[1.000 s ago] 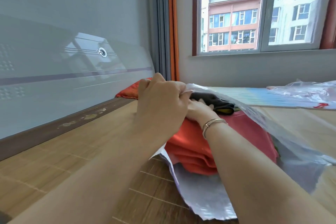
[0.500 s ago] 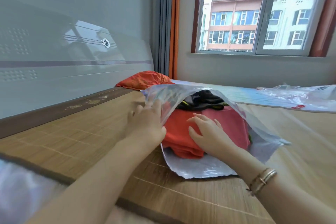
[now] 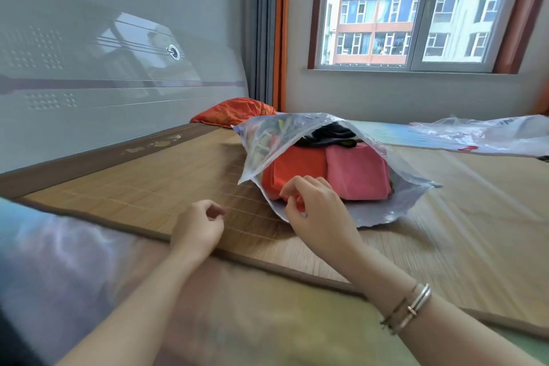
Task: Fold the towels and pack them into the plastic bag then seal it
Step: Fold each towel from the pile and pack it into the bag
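The left hand [image 3: 197, 227] hangs loosely curled above the bamboo mat [image 3: 166, 187], holding nothing. The right hand [image 3: 318, 211], fingers bent, sits at the plastic bag's [image 3: 383, 208] near lip; whether it pinches the film I cannot tell. The bag lies on the mat right of centre, its mouth gaping toward the person, long axis running near to far. Folded towels [image 3: 350, 175], red, pink and black, fill it. Half a second ago the left hand lifted the upper flap and the right lay flat on the red towel; both have since drawn back.
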